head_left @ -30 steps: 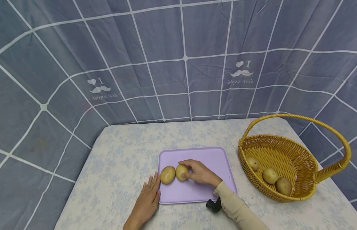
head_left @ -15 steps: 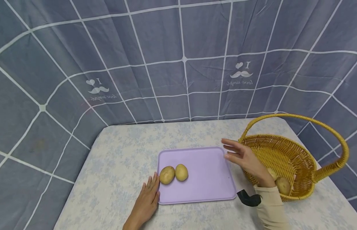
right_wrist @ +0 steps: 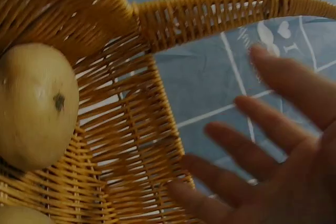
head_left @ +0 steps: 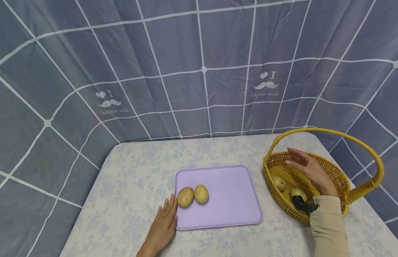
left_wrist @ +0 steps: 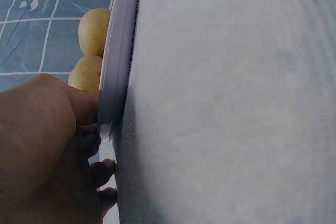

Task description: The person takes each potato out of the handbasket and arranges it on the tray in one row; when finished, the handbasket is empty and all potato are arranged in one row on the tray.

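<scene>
The right hand (head_left: 312, 172) had moved from beside the tray (head_left: 231, 196) to over the basket (head_left: 276, 197), its grip empty, fingers and thumb apart. Two potatoes (head_left: 185, 197) already lay touching at the tray's left; at least two more (head_left: 279, 182) remained in the basket. The left hand (head_left: 163, 223) rested, fingers straight, against the tray's left edge, grasping no potato.

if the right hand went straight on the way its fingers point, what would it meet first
The right hand would probably first meet the left part of the basket handle, though depth is unclear and it might catch the basket rim instead.
</scene>
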Motion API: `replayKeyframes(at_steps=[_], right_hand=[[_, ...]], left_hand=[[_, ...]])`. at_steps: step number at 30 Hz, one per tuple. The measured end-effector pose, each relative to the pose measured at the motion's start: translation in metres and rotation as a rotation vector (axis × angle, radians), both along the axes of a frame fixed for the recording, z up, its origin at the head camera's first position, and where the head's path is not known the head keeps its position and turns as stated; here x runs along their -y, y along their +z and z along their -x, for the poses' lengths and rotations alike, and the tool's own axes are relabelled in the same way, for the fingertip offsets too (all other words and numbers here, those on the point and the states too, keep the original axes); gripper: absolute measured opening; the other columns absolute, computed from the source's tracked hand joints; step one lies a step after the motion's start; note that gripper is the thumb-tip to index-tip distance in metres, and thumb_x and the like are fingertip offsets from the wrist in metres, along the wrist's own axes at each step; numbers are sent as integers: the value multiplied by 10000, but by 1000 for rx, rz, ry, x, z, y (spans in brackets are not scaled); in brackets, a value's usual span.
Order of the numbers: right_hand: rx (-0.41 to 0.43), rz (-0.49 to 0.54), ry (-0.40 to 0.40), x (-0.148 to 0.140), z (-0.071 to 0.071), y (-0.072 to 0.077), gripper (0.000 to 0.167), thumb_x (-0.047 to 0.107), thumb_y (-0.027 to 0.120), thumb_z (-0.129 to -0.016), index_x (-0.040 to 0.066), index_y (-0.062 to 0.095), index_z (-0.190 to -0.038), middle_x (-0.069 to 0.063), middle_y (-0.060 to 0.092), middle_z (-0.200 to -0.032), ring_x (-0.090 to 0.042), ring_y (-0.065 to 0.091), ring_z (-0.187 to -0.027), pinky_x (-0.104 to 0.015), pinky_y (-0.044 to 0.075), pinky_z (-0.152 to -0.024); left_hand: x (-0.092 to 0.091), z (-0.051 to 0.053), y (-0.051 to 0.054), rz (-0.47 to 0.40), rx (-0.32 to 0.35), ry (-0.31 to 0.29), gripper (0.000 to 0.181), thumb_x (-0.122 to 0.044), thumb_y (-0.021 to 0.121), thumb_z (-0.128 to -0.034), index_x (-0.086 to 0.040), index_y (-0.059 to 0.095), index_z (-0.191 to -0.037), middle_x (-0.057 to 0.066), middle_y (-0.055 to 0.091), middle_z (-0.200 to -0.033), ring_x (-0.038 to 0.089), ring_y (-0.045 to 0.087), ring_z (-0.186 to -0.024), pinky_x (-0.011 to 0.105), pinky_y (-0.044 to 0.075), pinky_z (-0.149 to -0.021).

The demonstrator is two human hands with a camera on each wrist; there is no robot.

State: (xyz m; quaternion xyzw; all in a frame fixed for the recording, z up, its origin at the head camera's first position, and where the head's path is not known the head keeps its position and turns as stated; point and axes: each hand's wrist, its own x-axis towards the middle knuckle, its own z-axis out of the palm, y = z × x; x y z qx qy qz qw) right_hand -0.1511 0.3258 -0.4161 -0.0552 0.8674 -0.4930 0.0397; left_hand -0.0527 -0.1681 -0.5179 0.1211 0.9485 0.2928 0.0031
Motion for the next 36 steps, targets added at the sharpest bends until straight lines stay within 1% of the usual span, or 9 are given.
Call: replayKeyframes(at_steps=[5,9,12,14,17,22,24,30,36], right_hand=[[45,-54,45,-5,5,-10,669,338,554,-977,37,273,-1504,-250,325,-1499,-447,356,-1325,-95,402,-852],[74,-77,77,-3,7,-15,677,329,552,-979,6,263,-1499,-285,315,-1488,-480,337,-1323,-374,449,-985],[99,-81,97,-3,6,-18,686,313,548,-981,-12,238,-1500,-315,291,-1483,-517,306,-1320,-615,386,-990],[102,-82,102,-3,6,-20,678,296,551,-980,-17,243,-1497,-319,289,-1481,-524,301,-1320,-651,356,-994],[88,-86,119,-3,8,-23,646,255,556,-979,-43,272,-1479,-318,318,-1467,-519,325,-1312,-596,384,-1006],[84,-81,181,-3,9,-30,607,206,593,-956,-78,348,-1432,-301,383,-1440,-468,357,-1308,-209,433,-927],[106,-83,202,-3,8,-32,615,222,606,-946,-62,360,-1434,-286,387,-1445,-458,351,-1316,-143,413,-882],[160,-115,235,-3,4,-31,637,273,619,-934,-15,374,-1446,-262,385,-1459,-436,340,-1332,-316,433,-941],[224,-52,267,-2,6,-34,636,251,629,-929,-28,375,-1442,-285,384,-1452,-381,450,-1270,-212,473,-881]], left_hand=[[1,0,0,8,23,-9,508,-126,457,-1003,20,313,-1469,111,204,-1575,372,181,-1437,600,133,-1138],[2,1,-1,6,28,-10,509,-124,451,-1006,21,305,-1471,109,194,-1577,368,170,-1440,597,125,-1141],[2,1,-1,8,22,-10,510,-122,456,-1004,21,308,-1470,110,195,-1577,370,174,-1439,600,129,-1138],[1,1,-1,13,13,-6,509,-122,460,-1001,18,315,-1469,108,201,-1575,368,183,-1438,596,136,-1139],[1,2,-1,14,7,-2,510,-120,463,-999,16,316,-1468,107,204,-1574,368,188,-1437,594,138,-1139],[1,0,0,6,17,-6,511,-117,455,-1002,14,307,-1473,110,198,-1577,373,175,-1439,600,125,-1140],[2,0,1,1,16,-6,510,-117,455,-1002,16,309,-1472,111,205,-1576,375,178,-1437,603,128,-1137],[1,0,0,-1,30,2,515,-110,463,-998,17,309,-1472,98,203,-1577,357,175,-1443,595,129,-1142],[1,1,-1,11,28,3,515,-106,462,-996,14,310,-1473,95,199,-1579,352,172,-1445,588,128,-1146]])
